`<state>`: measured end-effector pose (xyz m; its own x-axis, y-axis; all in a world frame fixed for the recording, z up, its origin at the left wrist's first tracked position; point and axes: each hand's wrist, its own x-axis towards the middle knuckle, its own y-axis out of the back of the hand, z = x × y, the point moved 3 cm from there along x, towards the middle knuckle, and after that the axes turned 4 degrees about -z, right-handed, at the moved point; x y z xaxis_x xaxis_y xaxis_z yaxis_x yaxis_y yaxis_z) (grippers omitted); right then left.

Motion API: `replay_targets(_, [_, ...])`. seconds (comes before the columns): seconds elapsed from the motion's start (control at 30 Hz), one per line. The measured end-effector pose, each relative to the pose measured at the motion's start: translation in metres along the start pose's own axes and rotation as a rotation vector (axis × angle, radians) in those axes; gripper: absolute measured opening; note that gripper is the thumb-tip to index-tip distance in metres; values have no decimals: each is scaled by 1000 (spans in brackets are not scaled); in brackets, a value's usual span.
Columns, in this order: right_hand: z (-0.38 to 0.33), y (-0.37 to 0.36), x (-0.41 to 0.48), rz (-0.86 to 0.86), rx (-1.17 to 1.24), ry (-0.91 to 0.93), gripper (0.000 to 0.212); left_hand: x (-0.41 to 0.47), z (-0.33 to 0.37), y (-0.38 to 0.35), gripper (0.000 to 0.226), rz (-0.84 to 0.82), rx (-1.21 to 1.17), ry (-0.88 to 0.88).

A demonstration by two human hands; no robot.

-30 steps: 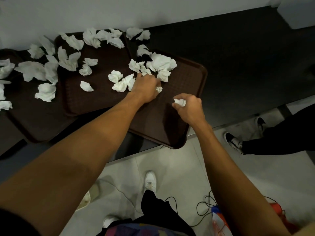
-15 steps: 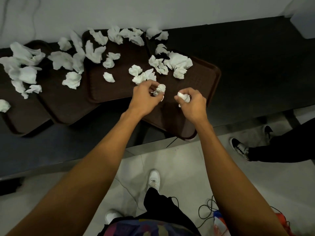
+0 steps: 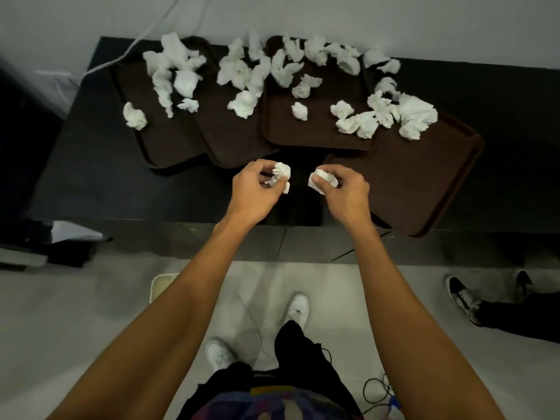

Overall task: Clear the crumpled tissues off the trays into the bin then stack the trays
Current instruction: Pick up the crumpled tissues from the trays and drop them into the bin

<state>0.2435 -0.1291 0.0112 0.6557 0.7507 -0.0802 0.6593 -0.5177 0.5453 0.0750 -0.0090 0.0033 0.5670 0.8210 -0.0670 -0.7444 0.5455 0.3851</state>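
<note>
Several dark brown trays overlap in a row on the black counter: the leftmost tray (image 3: 157,140), a second tray (image 3: 230,144), a third tray (image 3: 315,134) and a rightmost tray (image 3: 424,177) whose corner hangs over the counter edge. Several crumpled white tissues (image 3: 242,71) lie scattered across their far halves. My left hand (image 3: 254,189) pinches one crumpled tissue (image 3: 280,174) and my right hand (image 3: 342,189) grips another tissue (image 3: 322,180); both hands hover above the counter's front part, just in front of the trays. A pale bin (image 3: 163,283) shows on the floor, mostly hidden by my left forearm.
The black counter (image 3: 100,183) runs along a white wall. Another person's shoes (image 3: 463,298) and dark trouser leg are on the floor at right. My white shoes (image 3: 297,307) stand below the counter. Cables (image 3: 375,389) lie at the lower right; a dark object sits at far left.
Both hands have lifted off the rightmost tray and drawn back toward me, each holding a tissue. The view has shifted so that more trays at the left show.
</note>
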Motion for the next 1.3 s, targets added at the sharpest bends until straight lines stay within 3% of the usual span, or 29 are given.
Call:
replay_targets(0.3, [-65, -131, -62, -147, 71, 29, 29, -77, -68, 128, 30, 139, 26, 86])
replay_targets(0.7, [-126, -270, -115, -379, 55, 110, 20, -160, -146, 250, 29, 369, 35, 217])
replay_targets(1.03, [-129, -353, -123, -615, -21, 126, 22, -201, -213, 274, 33, 522, -22, 474])
replay_targets(1.3, [-72, -421, -117, -774, -102, 121, 21, -210, -281, 254, 33, 598, -80, 618])
